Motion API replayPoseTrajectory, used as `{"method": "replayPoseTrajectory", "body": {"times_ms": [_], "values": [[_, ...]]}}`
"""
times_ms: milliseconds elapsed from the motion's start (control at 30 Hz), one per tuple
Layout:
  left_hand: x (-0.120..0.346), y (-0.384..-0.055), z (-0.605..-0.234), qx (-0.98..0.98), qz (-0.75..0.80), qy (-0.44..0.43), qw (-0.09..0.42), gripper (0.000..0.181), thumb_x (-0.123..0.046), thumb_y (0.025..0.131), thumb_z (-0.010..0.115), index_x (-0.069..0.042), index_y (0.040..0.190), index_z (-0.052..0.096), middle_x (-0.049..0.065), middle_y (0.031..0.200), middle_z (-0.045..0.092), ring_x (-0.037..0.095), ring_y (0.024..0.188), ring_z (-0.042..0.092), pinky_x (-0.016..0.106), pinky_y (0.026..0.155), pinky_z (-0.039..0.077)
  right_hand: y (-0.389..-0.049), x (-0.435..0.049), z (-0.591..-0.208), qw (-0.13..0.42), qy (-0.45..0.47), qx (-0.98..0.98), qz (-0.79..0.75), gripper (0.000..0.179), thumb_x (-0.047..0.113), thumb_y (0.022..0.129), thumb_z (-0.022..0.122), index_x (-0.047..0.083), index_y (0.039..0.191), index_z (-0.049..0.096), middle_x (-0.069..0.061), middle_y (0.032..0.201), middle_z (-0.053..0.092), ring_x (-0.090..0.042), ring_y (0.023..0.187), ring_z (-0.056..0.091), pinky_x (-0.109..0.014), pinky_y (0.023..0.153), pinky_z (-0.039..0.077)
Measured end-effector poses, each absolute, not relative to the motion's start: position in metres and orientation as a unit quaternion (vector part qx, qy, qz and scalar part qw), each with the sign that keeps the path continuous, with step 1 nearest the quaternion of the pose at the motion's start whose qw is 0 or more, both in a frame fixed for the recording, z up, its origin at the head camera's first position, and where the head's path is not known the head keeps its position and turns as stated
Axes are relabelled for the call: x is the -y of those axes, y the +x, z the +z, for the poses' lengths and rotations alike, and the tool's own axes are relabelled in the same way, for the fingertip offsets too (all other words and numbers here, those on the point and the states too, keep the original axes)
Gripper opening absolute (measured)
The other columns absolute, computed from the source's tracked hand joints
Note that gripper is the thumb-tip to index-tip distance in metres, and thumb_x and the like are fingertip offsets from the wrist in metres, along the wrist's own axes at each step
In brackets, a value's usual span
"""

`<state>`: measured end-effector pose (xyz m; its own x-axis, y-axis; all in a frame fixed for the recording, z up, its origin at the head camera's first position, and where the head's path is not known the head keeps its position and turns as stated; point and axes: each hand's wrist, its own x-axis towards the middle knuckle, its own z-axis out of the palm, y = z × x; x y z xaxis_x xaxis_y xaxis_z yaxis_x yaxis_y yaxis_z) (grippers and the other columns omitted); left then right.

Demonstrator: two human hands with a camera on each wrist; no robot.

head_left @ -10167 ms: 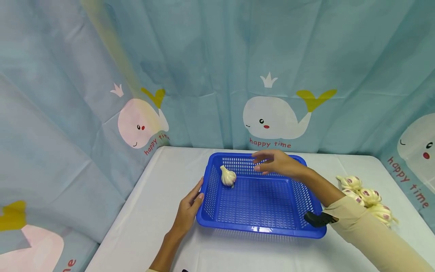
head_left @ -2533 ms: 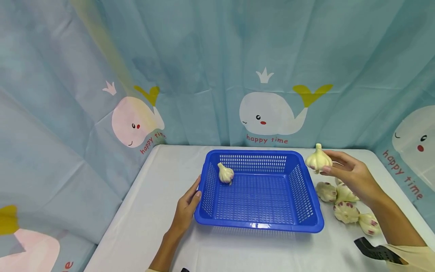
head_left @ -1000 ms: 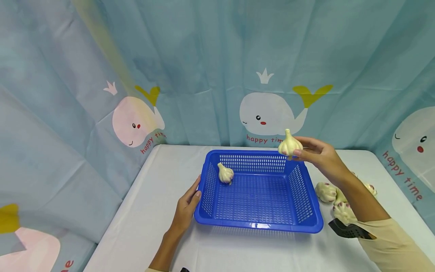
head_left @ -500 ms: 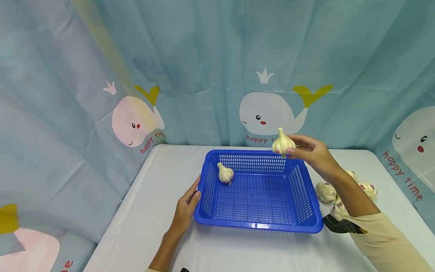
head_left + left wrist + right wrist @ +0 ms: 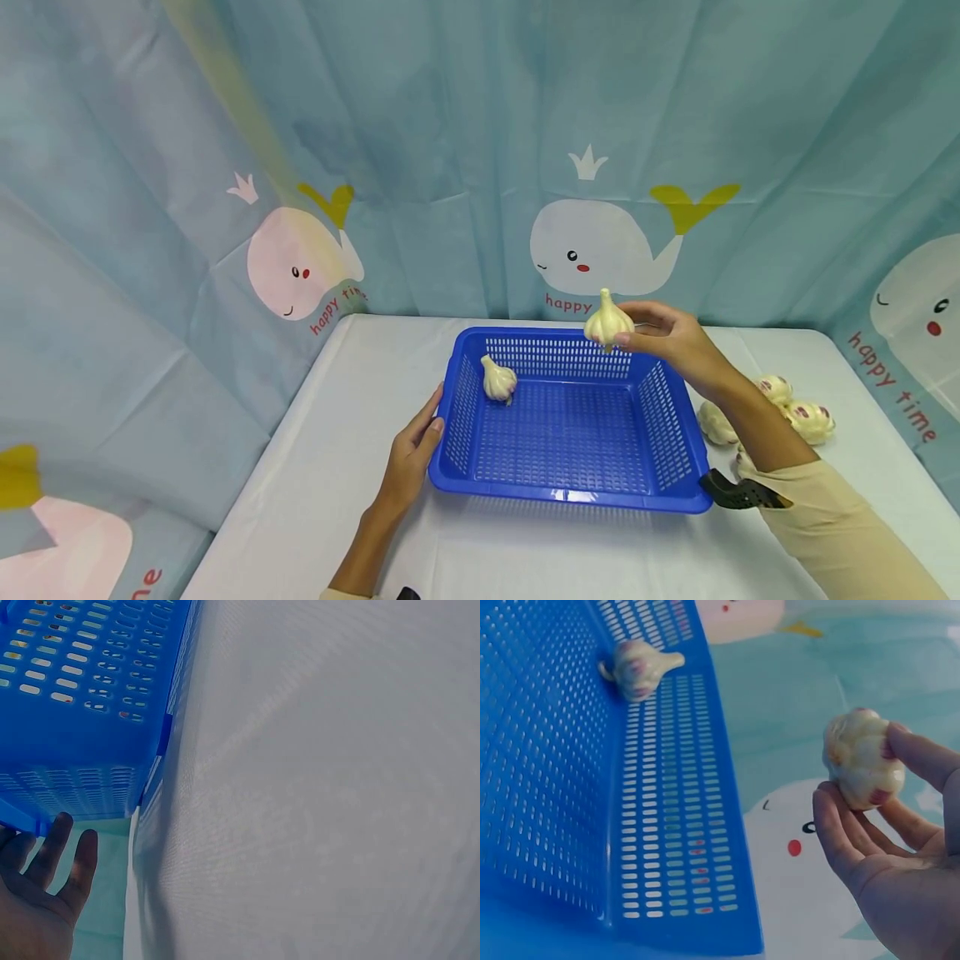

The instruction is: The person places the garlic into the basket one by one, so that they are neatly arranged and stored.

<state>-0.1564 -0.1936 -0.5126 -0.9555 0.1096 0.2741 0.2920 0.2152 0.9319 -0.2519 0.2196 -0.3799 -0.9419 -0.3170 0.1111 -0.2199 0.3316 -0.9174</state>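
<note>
My right hand [image 5: 667, 337] pinches a garlic bulb [image 5: 609, 323] between thumb and fingers, stem upward, over the far rim of a blue plastic basket [image 5: 570, 500]. In the right wrist view the held bulb's purple-marked underside shows in my fingers [image 5: 922, 761]. Another garlic bulb [image 5: 498, 381] lies inside the basket, by its left wall, stem toward the back. At the basket's left side rests my left hand [image 5: 408, 454], its extended fingers and thumb against the rim. The left wrist view shows two of those fingers [image 5: 81, 870] spread beside the perforated wall.
Right of the basket, several more garlic bulbs [image 5: 810, 421] lie in a group, partly hidden by my right forearm. A white cloth [image 5: 315, 467] covers the table. Behind it hangs a blue curtain [image 5: 420, 250] printed with whales.
My right hand has carried the garlic bulb from above the pile leftward over the basket's far side, slowing lately. The left hand and the basket stay in place.
</note>
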Motion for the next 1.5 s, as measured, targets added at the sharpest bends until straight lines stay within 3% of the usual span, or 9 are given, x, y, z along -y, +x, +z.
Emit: {"method": "replayPoseTrajectory", "body": {"times_ms": [100, 267, 333, 633, 1200, 1500], "values": [[0.193, -0.156, -0.512, 0.777, -0.611, -0.128, 0.074, 0.053, -0.024, 0.115, 0.044, -0.019, 0.167, 0.035, 0.003, 0.173, 0.033, 0.024, 0.160, 0.029, 0.014, 0.122, 0.027, -0.254, -0.216, -0.381, 0.047, -0.167, -0.815, -0.553, 0.055, 0.029, 0.101, 0.073, 0.012, 0.151, 0.055, -0.010, 0.148, 0.060, -0.033, 0.135, 0.062, -0.043, 0.112, 0.053], [0.193, -0.156, -0.511, 0.778, -0.611, -0.125, 0.074, 0.053, -0.023, 0.115, 0.044, -0.018, 0.167, 0.036, 0.004, 0.173, 0.033, 0.024, 0.160, 0.029, 0.014, 0.122, 0.027, -0.257, -0.210, -0.381, 0.057, -0.172, -0.812, -0.554, 0.056, 0.030, 0.101, 0.075, 0.011, 0.149, 0.056, -0.010, 0.147, 0.060, -0.035, 0.133, 0.063, -0.023, 0.101, 0.056], [0.193, -0.156, -0.511, 0.778, -0.611, -0.125, 0.074, 0.053, -0.023, 0.115, 0.044, -0.018, 0.167, 0.036, 0.004, 0.173, 0.034, 0.024, 0.160, 0.029, 0.014, 0.122, 0.027, -0.259, -0.208, -0.382, 0.060, -0.171, -0.812, -0.555, 0.056, 0.029, 0.100, 0.076, 0.011, 0.149, 0.056, -0.011, 0.147, 0.060, -0.035, 0.133, 0.063, -0.021, 0.098, 0.056], [0.192, -0.156, -0.511, 0.778, -0.610, -0.127, 0.076, 0.053, -0.023, 0.115, 0.044, -0.017, 0.167, 0.036, 0.003, 0.172, 0.034, 0.023, 0.160, 0.029, 0.014, 0.122, 0.026, -0.266, -0.200, -0.387, 0.074, -0.167, -0.820, -0.542, 0.062, 0.032, 0.098, 0.078, 0.010, 0.151, 0.055, -0.014, 0.151, 0.057, -0.039, 0.134, 0.062, -0.053, 0.109, 0.055], [0.193, -0.156, -0.513, 0.778, -0.611, -0.127, 0.073, 0.053, -0.024, 0.115, 0.044, -0.016, 0.167, 0.035, 0.005, 0.173, 0.033, 0.023, 0.160, 0.029, 0.014, 0.122, 0.026, -0.280, -0.181, -0.404, 0.097, -0.196, -0.825, -0.521, 0.057, 0.027, 0.094, 0.083, 0.007, 0.144, 0.062, -0.016, 0.140, 0.065, -0.036, 0.124, 0.069, -0.051, 0.103, 0.060], [0.193, -0.156, -0.512, 0.778, -0.610, -0.129, 0.073, 0.053, -0.025, 0.115, 0.044, -0.018, 0.167, 0.035, 0.002, 0.173, 0.033, 0.023, 0.160, 0.029, 0.013, 0.122, 0.026, -0.285, -0.170, -0.416, 0.127, -0.198, -0.825, -0.514, 0.056, 0.024, 0.095, 0.082, 0.003, 0.142, 0.062, -0.020, 0.142, 0.063, -0.039, 0.128, 0.067, -0.055, 0.108, 0.057]]}}
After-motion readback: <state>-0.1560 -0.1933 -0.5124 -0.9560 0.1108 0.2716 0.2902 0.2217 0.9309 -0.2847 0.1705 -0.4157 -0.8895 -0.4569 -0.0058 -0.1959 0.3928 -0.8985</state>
